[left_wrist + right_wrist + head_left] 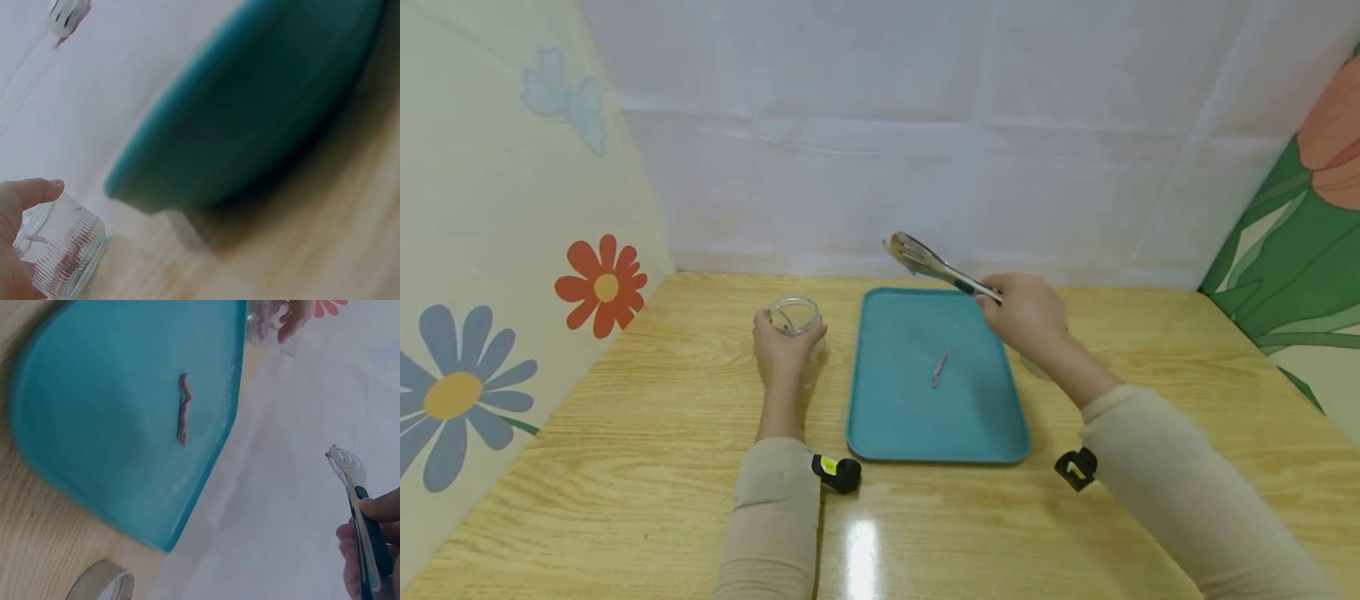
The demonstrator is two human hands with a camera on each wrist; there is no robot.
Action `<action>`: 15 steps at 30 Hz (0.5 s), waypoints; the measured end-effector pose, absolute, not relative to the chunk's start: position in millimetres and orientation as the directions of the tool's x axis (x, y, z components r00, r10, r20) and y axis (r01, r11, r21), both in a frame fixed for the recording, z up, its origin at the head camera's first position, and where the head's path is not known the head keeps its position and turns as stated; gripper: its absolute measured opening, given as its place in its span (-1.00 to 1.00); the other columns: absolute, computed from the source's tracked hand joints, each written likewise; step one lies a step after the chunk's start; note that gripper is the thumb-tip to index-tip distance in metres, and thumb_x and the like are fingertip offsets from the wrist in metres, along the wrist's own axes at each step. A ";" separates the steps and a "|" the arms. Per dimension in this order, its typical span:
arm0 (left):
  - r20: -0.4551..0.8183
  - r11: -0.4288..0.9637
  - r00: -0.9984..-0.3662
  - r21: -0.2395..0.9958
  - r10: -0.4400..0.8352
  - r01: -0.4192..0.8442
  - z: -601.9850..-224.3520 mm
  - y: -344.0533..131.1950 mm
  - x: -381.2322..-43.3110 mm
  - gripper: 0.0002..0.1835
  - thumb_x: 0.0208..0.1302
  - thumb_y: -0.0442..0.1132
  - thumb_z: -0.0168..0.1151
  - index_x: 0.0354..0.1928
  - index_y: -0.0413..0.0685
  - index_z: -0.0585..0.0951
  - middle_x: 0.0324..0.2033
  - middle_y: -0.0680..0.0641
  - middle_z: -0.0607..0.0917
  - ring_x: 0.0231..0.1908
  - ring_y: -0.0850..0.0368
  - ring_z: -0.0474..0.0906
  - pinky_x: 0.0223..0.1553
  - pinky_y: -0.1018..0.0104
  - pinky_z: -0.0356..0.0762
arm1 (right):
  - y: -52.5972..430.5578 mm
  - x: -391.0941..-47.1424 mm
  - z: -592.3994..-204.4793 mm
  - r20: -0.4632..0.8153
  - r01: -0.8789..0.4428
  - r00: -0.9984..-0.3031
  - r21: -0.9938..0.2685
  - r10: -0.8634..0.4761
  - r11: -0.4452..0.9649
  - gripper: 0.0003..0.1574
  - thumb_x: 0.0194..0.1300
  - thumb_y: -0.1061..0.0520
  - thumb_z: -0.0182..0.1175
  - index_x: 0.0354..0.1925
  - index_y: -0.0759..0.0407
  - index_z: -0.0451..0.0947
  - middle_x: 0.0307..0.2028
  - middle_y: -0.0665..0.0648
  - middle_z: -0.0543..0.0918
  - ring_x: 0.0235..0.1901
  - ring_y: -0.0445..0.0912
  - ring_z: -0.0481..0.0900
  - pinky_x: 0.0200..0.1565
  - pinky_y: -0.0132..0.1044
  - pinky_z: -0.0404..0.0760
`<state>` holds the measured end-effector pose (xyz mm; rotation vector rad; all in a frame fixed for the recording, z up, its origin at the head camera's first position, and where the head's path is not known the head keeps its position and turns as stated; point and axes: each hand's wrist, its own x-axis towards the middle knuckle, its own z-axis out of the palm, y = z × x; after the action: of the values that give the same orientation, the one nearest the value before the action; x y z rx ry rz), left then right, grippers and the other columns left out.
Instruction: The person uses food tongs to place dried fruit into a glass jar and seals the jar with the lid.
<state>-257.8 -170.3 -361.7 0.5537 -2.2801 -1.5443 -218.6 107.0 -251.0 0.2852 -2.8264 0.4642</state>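
Note:
My left hand (781,354) grips a clear ribbed glass jar (72,250) on the table, left of the teal tray (898,417). Reddish-brown bits show through its wall. Metal tongs (942,268) with dark grip parts are held in my right hand (1028,312), raised over the tray's far edge and pointing left. At their slotted tips a small reddish piece (328,454) sticks out, mostly hidden by the metal. One thin, crooked pinkish-brown strip (939,370), like a shred of meat, lies on the tray.
Right of the tray, partly hidden by my right forearm, stands a round beige-rimmed thing (103,581). A white cloth backdrop (865,167) rises behind the wooden table (625,467). Flower-painted panels (482,250) flank both sides.

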 end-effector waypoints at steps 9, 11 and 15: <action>0.054 0.332 -0.869 0.934 -0.493 -0.130 -364.3 -171.3 -259.4 0.00 -0.21 -0.02 0.38 0.26 -0.04 0.01 0.16 -0.17 0.19 0.12 -0.12 0.12 0.05 -0.01 0.14 | 80.3 -221.3 -250.2 0.310 -0.265 -0.937 -0.336 -0.160 0.904 -0.70 0.21 0.03 0.04 -0.11 0.06 0.54 -0.51 0.07 0.55 -0.75 -0.11 0.29 -0.78 -0.31 0.20; 0.052 0.332 -0.868 0.934 -0.493 -0.133 -365.0 -171.8 -259.8 0.00 -0.21 -0.02 0.38 0.26 -0.03 0.01 0.16 -0.16 0.19 0.12 -0.11 0.12 0.05 0.00 0.14 | 74.7 -222.5 -251.4 0.313 -0.272 -0.936 -0.344 -0.164 0.899 -0.71 0.21 0.03 0.04 -0.12 0.06 0.54 -0.52 0.06 0.55 -0.75 -0.11 0.31 -0.77 -0.31 0.22; 0.054 0.334 -0.867 0.933 -0.496 -0.133 -365.6 -172.2 -260.9 0.01 -0.22 -0.01 0.39 0.26 -0.03 0.02 0.16 -0.17 0.19 0.12 -0.11 0.12 0.06 0.01 0.14 | 65.5 -224.5 -254.1 0.327 -0.281 -0.930 -0.349 -0.164 0.894 -0.73 0.20 0.02 0.05 -0.15 0.04 0.55 -0.49 0.06 0.56 -0.72 -0.10 0.34 -0.76 -0.28 0.26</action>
<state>-260.9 -172.2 -365.6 0.5601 -2.2751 -1.5437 -224.5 65.5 -254.1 0.3328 -2.7700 0.5726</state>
